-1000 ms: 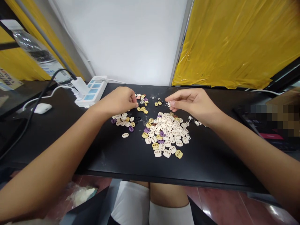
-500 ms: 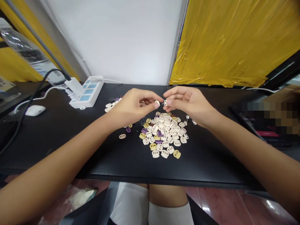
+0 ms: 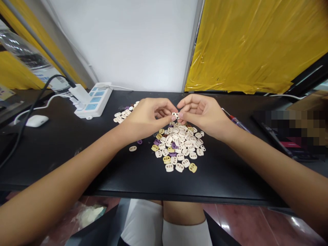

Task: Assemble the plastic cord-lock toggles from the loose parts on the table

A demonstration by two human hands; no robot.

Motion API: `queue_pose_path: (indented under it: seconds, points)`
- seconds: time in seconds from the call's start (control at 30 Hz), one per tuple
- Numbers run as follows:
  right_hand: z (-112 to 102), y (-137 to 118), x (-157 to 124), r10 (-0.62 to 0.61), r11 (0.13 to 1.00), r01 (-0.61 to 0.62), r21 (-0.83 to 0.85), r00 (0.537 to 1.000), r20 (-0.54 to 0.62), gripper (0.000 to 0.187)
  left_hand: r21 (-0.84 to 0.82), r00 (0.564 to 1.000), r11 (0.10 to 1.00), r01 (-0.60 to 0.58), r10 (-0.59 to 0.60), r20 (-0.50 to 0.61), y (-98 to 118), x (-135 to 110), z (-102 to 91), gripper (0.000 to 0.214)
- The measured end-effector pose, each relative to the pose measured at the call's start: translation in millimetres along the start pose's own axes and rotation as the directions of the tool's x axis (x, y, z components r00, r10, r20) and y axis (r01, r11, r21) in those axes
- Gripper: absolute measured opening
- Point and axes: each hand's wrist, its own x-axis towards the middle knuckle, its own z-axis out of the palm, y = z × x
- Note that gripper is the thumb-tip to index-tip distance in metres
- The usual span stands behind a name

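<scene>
My left hand (image 3: 147,114) and my right hand (image 3: 202,114) meet fingertip to fingertip above the black table (image 3: 77,160). Both pinch a small white two-hole piece (image 3: 175,115) between thumbs and forefingers. Just below them lies a pile of several white, yellow and purple two-hole pieces (image 3: 178,148). A smaller heap of mostly white pieces (image 3: 122,114) sits behind my left wrist. One white piece (image 3: 132,148) lies alone to the left of the pile.
A white power strip (image 3: 93,102) with plugs and cables lies at the back left, beside a white mouse (image 3: 37,120) and a water bottle (image 3: 28,54). A red-tipped pen (image 3: 237,120) lies behind my right wrist. Dark items sit at the far right.
My left hand came from the back-left heap with a white piece to meet my right hand. Both hands have now closed together on the piece over the pile.
</scene>
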Motion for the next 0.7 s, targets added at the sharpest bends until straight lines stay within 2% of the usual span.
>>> queue_pose_path:
  seconds: [0.27,0.43,0.5,0.57,0.7]
  points:
    - [4,3,-1,-0.072,0.997,0.074,0.020,0.995,-0.069,0.032,0.007,0.987,1.000,-0.002,0.003,-0.162,1,-4,11.6,0.020]
    - [5,6,0,-0.056,0.981,0.072,0.181,0.994,-0.095,0.040,-0.112,0.963,0.993,-0.036,0.005,-0.268,-3,-3,20.0,0.026]
    - [1,7,1,-0.023,0.957,0.036,0.289,0.999,-0.047,0.038,-0.171,0.959,0.985,-0.036,-0.014,-0.281,-1,-3,20.3,0.027]
    - [-4,9,2,0.033,0.921,-0.051,0.386,0.998,0.052,0.034,-0.205,0.960,0.977,-0.053,-0.007,-0.279,2,-3,19.7,0.026]
    - [-11,14,4,0.126,0.839,-0.231,0.493,0.963,0.238,0.029,-0.251,0.967,0.963,-0.100,0.035,-0.252,9,-4,18.1,0.022]
